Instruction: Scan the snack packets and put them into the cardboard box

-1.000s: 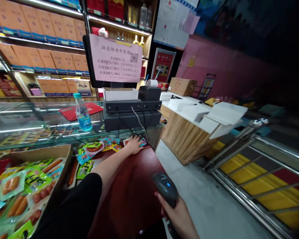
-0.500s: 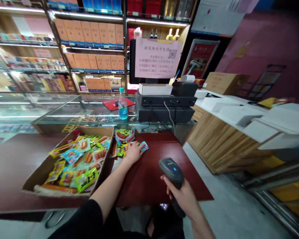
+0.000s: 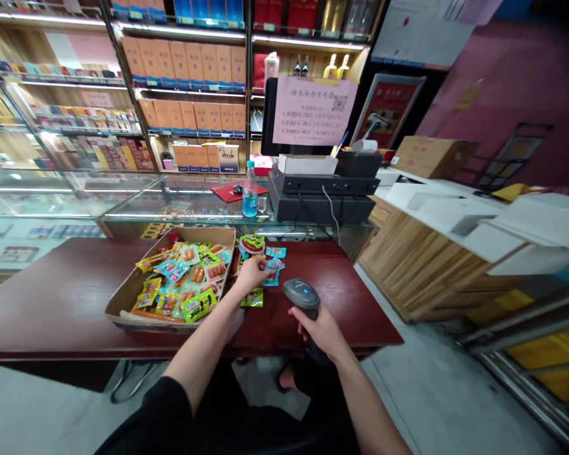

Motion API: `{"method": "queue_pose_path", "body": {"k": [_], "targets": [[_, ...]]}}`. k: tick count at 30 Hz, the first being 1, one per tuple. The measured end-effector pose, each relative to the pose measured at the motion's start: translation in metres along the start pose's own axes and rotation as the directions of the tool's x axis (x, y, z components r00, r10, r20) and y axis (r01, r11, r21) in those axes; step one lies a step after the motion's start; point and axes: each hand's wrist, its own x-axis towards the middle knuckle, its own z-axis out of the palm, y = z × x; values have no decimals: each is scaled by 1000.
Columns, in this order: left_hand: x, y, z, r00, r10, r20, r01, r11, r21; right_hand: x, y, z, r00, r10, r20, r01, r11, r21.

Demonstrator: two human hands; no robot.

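My right hand (image 3: 323, 330) is wrapped around the handle of a dark grey barcode scanner (image 3: 301, 292), its head pointing toward the packets. At the small pile right of the box, my left hand (image 3: 252, 273) has its fingers bent together at the edge of a blue snack packet (image 3: 274, 277). Just beyond lies another blue packet (image 3: 275, 252). A green packet (image 3: 253, 298) sits under my left wrist, and more packets (image 3: 252, 242) are heaped behind the hand. The open cardboard box (image 3: 118, 302) holds several wrapped sausages and bright snack packets.
All this is on a dark red table (image 3: 61, 303). Behind it, a glass counter (image 3: 180, 199) carries a blue-drink bottle (image 3: 250, 193), a monitor with a pink sign (image 3: 313, 114) and a black cash drawer (image 3: 322, 207). A wooden cabinet (image 3: 408, 265) stands to the right.
My left hand has lifted from lying over the packets, and its fingers have drawn together. Two blue packets and a green one now show around it. The scanner has shifted closer to them.
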Motion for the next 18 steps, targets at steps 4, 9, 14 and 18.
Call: {"method": "queue_pose_path", "body": {"k": [4, 9, 14, 18], "targets": [[17, 16, -23, 988, 52, 143, -21, 977, -210, 6, -21, -8, 999, -53, -1, 53, 999, -1], [28, 13, -35, 883, 40, 467, 173, 898, -404, 18, -38, -6, 993, -119, 12, 119, 993, 17], [21, -14, -24, 832, -57, 551, 386, 772, -504, 23, -23, -1, 993, -118, 32, 118, 993, 7], [20, -21, -18, 867, -107, 487, 375, 785, -494, 24, -12, 0, 993, -115, 33, 116, 993, -25]]}}
